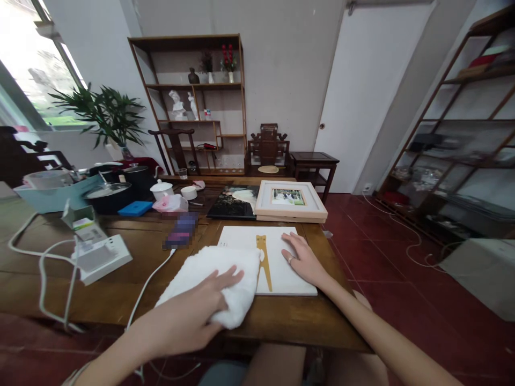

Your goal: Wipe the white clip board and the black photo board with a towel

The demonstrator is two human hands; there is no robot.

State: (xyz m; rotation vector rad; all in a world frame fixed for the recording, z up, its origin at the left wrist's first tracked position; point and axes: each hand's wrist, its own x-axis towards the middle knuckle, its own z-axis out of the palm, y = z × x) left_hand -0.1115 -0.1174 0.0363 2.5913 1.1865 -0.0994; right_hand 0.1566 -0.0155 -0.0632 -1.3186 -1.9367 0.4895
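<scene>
My left hand (197, 305) is on a folded white towel (237, 305), fingers bent over its top and thumb at its near edge, gripping the cloth. The towel covers the left part of a flat white board (289, 287) that lies at the table's near edge. A tall golden shape with a split lower end (264, 262) shows on the board, just right of the towel; its left side is partly covered. My right hand (303, 260), with a ring on one finger, rests on the board's right side with its fingers spread and nothing in them.
Behind the board lie a dark picture panel (229, 206) and a light-framed photo (317, 201). A blurred phone (181, 230) with a white cable (151, 276) lies left. An opened white box (108, 262), pots (108, 198) and a light-blue bin (44, 198) stand farther left.
</scene>
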